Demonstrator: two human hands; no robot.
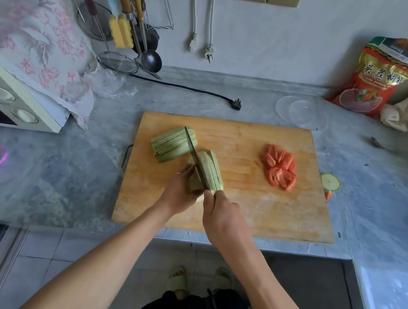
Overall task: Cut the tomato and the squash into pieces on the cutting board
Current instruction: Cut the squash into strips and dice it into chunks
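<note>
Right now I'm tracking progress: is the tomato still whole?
No, the tomato lies in a pile of cut red pieces on the right part of the board.

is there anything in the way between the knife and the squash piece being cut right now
Nothing visible. The dark knife blade held by the right hand is already in the pale green squash half, with the left hand holding the squash beside the blade. The sliced squash half and red tomato pieces lie apart.

Grey marble counter point(232, 97), wooden cutting board point(229, 211), clear lids point(300, 112)
</note>
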